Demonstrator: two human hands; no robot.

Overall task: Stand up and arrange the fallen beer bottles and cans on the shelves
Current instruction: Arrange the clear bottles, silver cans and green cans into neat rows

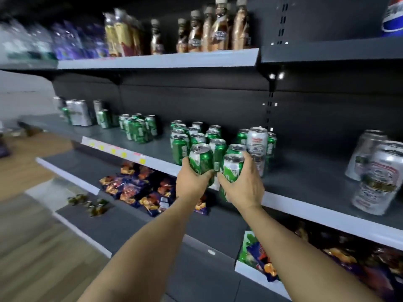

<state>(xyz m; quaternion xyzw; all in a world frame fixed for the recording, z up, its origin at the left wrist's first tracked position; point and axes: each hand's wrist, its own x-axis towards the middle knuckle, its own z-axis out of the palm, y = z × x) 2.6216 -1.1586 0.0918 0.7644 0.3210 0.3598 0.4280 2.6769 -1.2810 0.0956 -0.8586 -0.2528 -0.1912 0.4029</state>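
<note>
- Shelving (305, 175) of dark metal fills most of the frame, its middle shelf crossing from centre left to the right edge with a pale front strip.
- Snack packets (139, 188) in bright wrappers lie heaped on the lower shelf, below centre.
- Amber bottles (209, 31) stand in a row on the top shelf, upper centre.
- Silver cans (377, 171) sit at the right edge of the middle shelf; the frontmost one looks tilted.
- Green cans (192, 136) stand upright in a cluster at centre, with another green group (139, 129) to the left and a white can (257, 141) stacked on cans just right of the cluster.
- Left hand (192, 182) grips a green can (201, 159), upright, at the shelf's front edge.
- Right hand (244, 184) wraps its fingers round a second green can (233, 168), just beside the first, also at the front edge.
</note>
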